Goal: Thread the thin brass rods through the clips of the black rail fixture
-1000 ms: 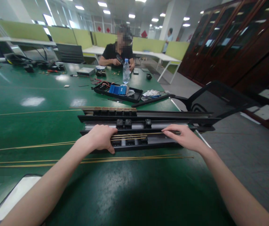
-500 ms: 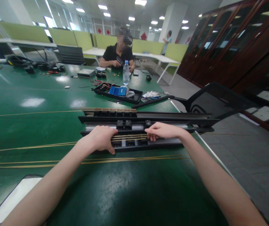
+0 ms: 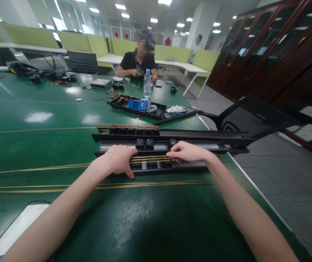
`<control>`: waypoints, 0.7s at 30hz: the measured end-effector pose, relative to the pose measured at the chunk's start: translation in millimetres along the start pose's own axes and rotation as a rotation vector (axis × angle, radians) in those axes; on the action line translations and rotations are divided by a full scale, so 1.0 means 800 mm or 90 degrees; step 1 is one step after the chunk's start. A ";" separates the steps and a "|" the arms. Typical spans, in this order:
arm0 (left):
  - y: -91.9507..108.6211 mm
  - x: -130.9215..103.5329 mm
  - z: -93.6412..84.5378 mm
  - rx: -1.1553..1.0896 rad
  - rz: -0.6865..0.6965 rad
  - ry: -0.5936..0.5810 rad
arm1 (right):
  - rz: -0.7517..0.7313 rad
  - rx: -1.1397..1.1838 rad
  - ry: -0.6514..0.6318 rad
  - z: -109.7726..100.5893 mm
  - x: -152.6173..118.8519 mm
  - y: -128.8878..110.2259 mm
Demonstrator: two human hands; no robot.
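Note:
My left hand (image 3: 119, 160) grips the nearest black channel rail (image 3: 156, 174) from above, its thumb over the front wall and its fingers at the back wall. Thin brass rods (image 3: 150, 159) run under this hand and along the channel, over small black blocks (image 3: 152, 165). At the right end of the rods, my right hand (image 3: 184, 151) pinches with thumb and forefinger; the fingers hide the exact hold. Behind lies a second black rail (image 3: 161, 145) carrying several black blocks (image 3: 150, 144). A third rail (image 3: 199, 133) at the back has rods across its left part.
More brass rods (image 3: 156, 184) lie on the green table (image 3: 134, 218) in front. Beyond the rails are a black tray (image 3: 157, 113) with a blue box (image 3: 138, 104), a water bottle (image 3: 147, 84) and gloves (image 3: 176, 111). A co-worker (image 3: 138, 60) sits opposite. A mesh chair (image 3: 256, 116) stands right.
My right hand has shifted slightly left along the rods, its fingertips pinching closer together. My left hand stays in place on the rail. The standing person in the background has moved a little right.

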State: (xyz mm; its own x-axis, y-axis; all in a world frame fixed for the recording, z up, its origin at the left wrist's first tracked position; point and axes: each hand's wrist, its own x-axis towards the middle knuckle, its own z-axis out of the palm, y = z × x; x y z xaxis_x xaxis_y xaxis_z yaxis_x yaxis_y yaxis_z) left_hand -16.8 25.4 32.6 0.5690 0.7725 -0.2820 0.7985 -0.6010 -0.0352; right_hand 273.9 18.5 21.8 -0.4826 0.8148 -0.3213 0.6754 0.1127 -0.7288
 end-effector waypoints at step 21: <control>-0.001 0.000 0.000 -0.003 -0.004 -0.002 | -0.176 -0.225 0.188 0.018 -0.032 0.009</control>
State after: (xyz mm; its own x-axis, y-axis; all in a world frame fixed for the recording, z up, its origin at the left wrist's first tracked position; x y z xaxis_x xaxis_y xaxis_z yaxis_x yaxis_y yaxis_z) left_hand -17.3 25.7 32.8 0.5632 0.7755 -0.2854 0.8030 -0.5951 -0.0324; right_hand 282.8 -9.7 15.7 -0.5269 0.8466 0.0747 0.7161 0.4895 -0.4976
